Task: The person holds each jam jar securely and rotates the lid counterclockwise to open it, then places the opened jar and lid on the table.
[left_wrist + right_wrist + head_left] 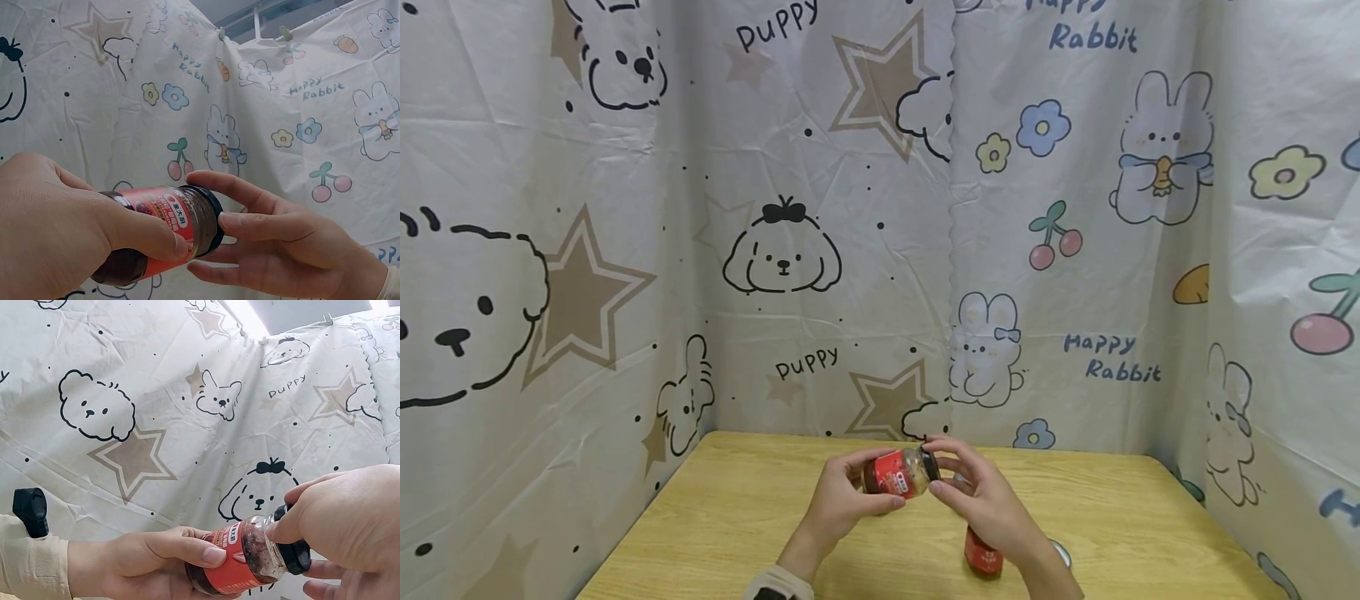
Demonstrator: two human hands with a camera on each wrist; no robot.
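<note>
A glass jar [895, 475] with a red label and dark contents is tilted in the air above the table, its black lid [292, 547] toward the right. My left hand [844, 493] grips the jar's body, thumb across the label. The fingers and thumb of my right hand [981, 492] pinch the lid's rim. In the left wrist view the right hand [281, 240] has its thumb and forefinger on the edge of the lid. Below the right hand, a red container [983, 557] is on the table, partly covered by that hand.
The yellow wood-grain table [715, 517] spreads under both hands. A pale round object [1062, 553] peeks out behind the right wrist. Printed curtains [820, 208] with puppies and rabbits stand around the table at the back and sides.
</note>
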